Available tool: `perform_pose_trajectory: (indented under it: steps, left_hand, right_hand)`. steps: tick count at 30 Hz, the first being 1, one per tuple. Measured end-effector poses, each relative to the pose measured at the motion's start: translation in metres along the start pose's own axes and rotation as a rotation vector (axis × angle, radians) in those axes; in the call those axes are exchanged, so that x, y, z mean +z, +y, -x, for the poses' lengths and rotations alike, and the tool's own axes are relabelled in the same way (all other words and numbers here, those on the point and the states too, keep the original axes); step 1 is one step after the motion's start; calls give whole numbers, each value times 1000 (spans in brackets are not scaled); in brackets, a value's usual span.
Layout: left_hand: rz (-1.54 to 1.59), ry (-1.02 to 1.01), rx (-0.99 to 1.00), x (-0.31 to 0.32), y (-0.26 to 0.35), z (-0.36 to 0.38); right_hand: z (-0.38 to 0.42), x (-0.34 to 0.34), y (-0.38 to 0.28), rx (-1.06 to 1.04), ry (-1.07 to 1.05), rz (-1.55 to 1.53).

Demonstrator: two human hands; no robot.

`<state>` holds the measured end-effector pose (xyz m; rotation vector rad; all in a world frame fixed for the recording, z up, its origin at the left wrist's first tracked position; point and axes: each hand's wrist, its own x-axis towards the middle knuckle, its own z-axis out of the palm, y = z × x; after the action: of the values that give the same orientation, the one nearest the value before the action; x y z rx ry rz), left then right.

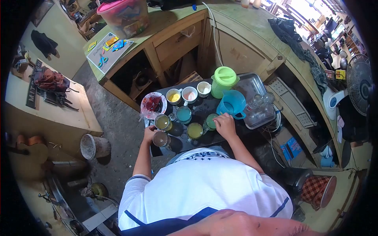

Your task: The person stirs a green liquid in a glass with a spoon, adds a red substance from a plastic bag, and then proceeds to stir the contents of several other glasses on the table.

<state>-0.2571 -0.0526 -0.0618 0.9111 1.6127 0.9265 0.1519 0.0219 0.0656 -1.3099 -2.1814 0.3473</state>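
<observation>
My left hand (149,133) is at the left end of the low dark table, its fingertips right beside a glass mug of yellowish-brown drink (162,122) and partly hidden. Just below stands a glass mug of brownish drink (160,139). My right hand (225,125), fingers bent together, is over the rim of a glass mug of green drink (211,122); what it pinches is too small to make out. Between my hands are a mug of yellow-green drink (195,131) and a mug of blue drink (183,115). A blue pitcher (231,104) stands behind my right hand.
Behind the mugs are cups with yellow powder (173,96), pinkish contents (189,94) and whitish contents (204,89). A plate (144,113) carries red pieces. A lidded green pitcher (224,82) and a metal tray (252,82) of upturned glasses stand right. A wooden counter (177,39) borders the far side.
</observation>
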Motion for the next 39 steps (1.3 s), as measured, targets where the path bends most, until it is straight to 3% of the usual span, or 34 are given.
perform_pose_trajectory:
  steps: [2,5,7,11,14,17,19,23,26,28,32,34,37,39]
  left_hand:
    - [21,-11,2,0,2,2]
    - [3,-17,-8,0,5,2]
    - [-33,-7,-20,-1,0,-1]
    - [56,-28,-17,-1,-7,-4]
    - [60,-33,-17,-2,-6,-5]
    - [56,-38,-32,-2,-7,-4]
    - [46,-26,-30,-2,-7,-5]
    - [75,-29,0,-2,-9,-4]
    - [100,-25,30,-2,-15,-6]
    - [111,-21,46,-1,-14,-5]
    - [31,-19,-4,0,-3,-1]
    - [-41,7,6,0,3,1]
    - [-93,-2,-37,-4,-4,-5]
    - [-59,-34,-11,-6,-14,-12]
  right_hand:
    - [1,2,5,-3,9,87]
    - [1,1,9,125,-101,-169]
    - [4,3,7,84,22,-79]
    - [7,4,7,106,-46,-137]
    - [5,1,1,99,73,-117]
    - [6,5,5,120,-53,-117]
    - [3,9,6,28,101,-184]
    - [3,9,6,81,-16,-69]
    - [-3,6,1,93,109,-208]
    - [-2,5,1,141,-54,-3]
    - [-9,5,0,174,19,-195]
    - [-8,2,-5,187,-75,112]
    - [-13,-3,-9,278,-66,-158]
    - [-12,-1,-8,224,-42,-59]
